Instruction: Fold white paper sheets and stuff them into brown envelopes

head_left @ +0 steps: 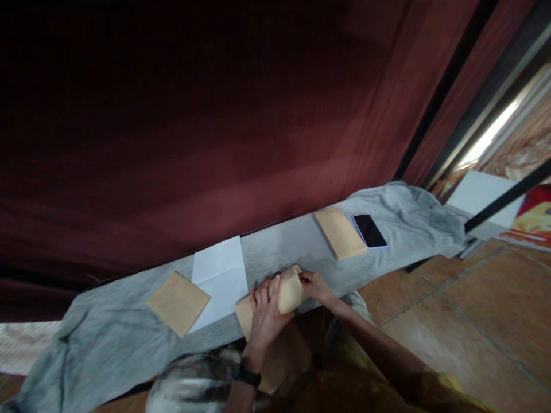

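Observation:
A brown paper envelope point(289, 293) lies bulged and bent near the front edge of the cloth-covered bench. My left hand point(267, 310) holds it down from the left, fingers spread over the paper and thumb pointing up. At its right end, the curled fingers of my right hand point(316, 285) reach into the envelope's mouth. Their tips are hidden, so what they pinch there does not show. Part of another brown paper piece point(243, 315) sticks out under my left hand. Just left of that lies a creased white sheet point(220, 281), partly covered by a flat brown envelope point(178, 304).
A grey cloth point(279, 246) covers the narrow bench. Toward its right lie a stack of brown envelopes point(341, 233) and a phone point(370, 231) with a dark screen. A dark red panel point(241, 172) rises behind. Right of the bench are a black bar point(508, 198) and tiled floor point(465, 310).

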Demonstrator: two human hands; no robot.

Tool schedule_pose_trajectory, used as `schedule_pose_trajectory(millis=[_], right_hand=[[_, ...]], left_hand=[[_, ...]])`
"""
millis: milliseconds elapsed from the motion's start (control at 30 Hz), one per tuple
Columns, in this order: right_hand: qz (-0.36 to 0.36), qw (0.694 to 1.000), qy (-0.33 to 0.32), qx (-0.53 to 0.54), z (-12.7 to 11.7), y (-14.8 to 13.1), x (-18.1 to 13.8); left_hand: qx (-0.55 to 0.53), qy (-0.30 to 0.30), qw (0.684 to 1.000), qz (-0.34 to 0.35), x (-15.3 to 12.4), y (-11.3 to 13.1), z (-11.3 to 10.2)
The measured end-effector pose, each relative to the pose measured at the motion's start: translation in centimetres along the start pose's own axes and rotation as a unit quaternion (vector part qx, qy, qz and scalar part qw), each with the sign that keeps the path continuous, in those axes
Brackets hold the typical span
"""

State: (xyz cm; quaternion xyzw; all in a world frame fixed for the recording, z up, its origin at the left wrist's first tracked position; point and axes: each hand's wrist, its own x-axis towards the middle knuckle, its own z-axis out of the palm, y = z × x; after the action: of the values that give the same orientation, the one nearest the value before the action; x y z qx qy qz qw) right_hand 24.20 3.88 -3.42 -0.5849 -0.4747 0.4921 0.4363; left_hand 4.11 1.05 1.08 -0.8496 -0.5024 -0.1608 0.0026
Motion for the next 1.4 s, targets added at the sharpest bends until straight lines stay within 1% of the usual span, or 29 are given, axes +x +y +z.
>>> schedule_pose_trajectory(millis=[233,367,433,600,667,733,767,800,833,867,900,933,967,1000,1033,1067,1100,1133,1200,1267,1400], right_hand=[[-0.030,0.996,0.078,-0.008,0.0,0.1,-0.6],[-0.009,0.993,0.105,0.046,0.2,0.1,-0.5],[0.008,0.992,0.103,0.077,0.3,0.1,-0.5],[0.037,0.988,0.050,0.140,0.0,-0.2,-0.6],[0.039,0.983,0.052,0.169,-0.3,-0.4,-0.7],[0.038,0.977,0.068,0.197,-0.5,-0.5,-0.9],[0.038,0.974,0.076,0.210,-0.5,-0.5,-0.9],[0.039,0.971,0.083,0.222,-0.3,-0.5,-1.0],[0.040,0.968,0.088,0.232,-0.1,-0.4,-1.1],[0.041,0.966,0.092,0.239,0.2,-0.4,-1.2],[0.042,0.963,0.096,0.249,0.6,-0.3,-1.3],[0.043,0.959,0.100,0.261,1.1,-0.3,-1.4],[0.043,0.955,0.104,0.273,1.5,-0.3,-1.6],[0.044,0.952,0.106,0.285,1.9,-0.3,-1.7],[0.044,0.949,0.106,0.294,2.2,-0.3,-1.8],[0.043,0.947,0.104,0.301,2.4,-0.3,-1.9],[0.042,0.948,0.100,0.301,2.5,-0.4,-1.9],[0.041,0.950,0.094,0.293,2.5,-0.3,-1.9],[0.039,0.959,0.089,0.267,2.1,-0.2,-1.8],[0.032,0.970,0.090,0.226,1.4,0.3,-1.6],[0.007,0.983,0.100,0.152,-0.1,1.7,-1.1]], left_hand=[[0.002,-0.004,1.000,0.006,-0.2,0.1,-0.2],[0.004,-0.006,1.000,0.009,-0.2,0.1,-0.2],[0.006,-0.008,1.000,0.008,-0.1,0.1,-0.3],[-0.011,-0.015,1.000,0.011,-0.1,-0.2,-0.7],[-0.045,0.018,0.999,-0.018,-0.2,-0.3,-0.7],[-0.113,0.093,0.985,-0.088,-0.3,-0.2,-0.5],[-0.164,0.136,0.967,-0.139,-0.3,-0.1,-0.3],[-0.226,0.174,0.937,-0.200,-0.3,0.1,0.0],[-0.300,0.199,0.894,-0.266,-0.3,0.3,0.3],[-0.385,0.204,0.838,-0.329,-0.1,0.6,0.7],[-0.474,0.189,0.770,-0.383,0.1,0.9,1.0],[-0.559,0.157,0.696,-0.423,0.4,1.2,1.4],[-0.631,0.115,0.624,-0.445,0.7,1.6,1.6],[-0.686,0.075,0.566,-0.451,1.1,1.9,1.9],[-0.720,0.046,0.529,-0.447,1.5,2.2,2.1],[-0.736,0.034,0.513,-0.440,1.8,2.5,2.2],[-0.739,0.034,0.515,-0.432,2.1,2.6,2.4],[-0.734,0.041,0.528,-0.426,2.4,2.7,2.5],[-0.713,0.049,0.561,-0.418,2.7,2.5,2.8],[-0.690,0.040,0.591,-0.417,2.9,1.9,3.3],[-0.609,0.031,0.686,-0.398,3.2,0.4,4.2]])
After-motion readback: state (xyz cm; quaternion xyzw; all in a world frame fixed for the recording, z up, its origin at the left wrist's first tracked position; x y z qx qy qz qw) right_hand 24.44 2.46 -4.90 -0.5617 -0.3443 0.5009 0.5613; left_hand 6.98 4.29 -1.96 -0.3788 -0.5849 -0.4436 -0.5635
